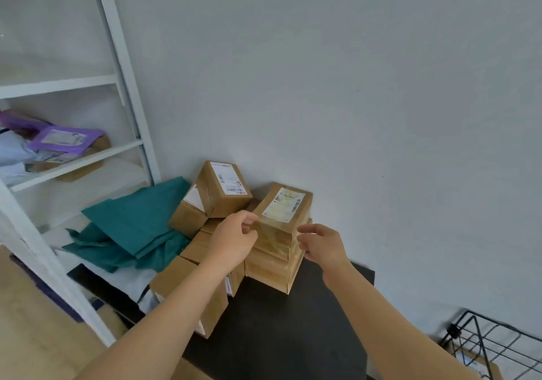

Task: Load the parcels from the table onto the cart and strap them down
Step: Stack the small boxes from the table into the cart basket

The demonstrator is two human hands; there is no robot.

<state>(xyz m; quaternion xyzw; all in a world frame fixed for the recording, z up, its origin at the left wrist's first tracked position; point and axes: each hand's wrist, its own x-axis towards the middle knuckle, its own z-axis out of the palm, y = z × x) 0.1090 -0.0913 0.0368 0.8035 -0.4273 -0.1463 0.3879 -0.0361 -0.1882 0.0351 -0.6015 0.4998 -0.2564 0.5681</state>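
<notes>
I hold my left hand (pixel 234 240) and right hand (pixel 322 244) loosely open, gripping nothing, flanking the top parcel (pixel 283 209) of the stack (pixel 272 271) at the counter's (pixel 293 327) back edge; it looks light, stiff and tape-slick, so I'd clasp its two long side faces.

In front of you, the black table (pixel 278 321) carried brown cardboard parcels (pixel 179 280) crowded at its far end. A squared stack stood at the back, with a looser heap touching it on your left. Teal mailers (pixel 137 221) lay flat at the table's left end against the heap, and a white bag (pixel 126 280) lay beside them, nearer you. Purple mailers (pixel 64 140) lay on the white shelf (pixel 82 159) to your left.
</notes>
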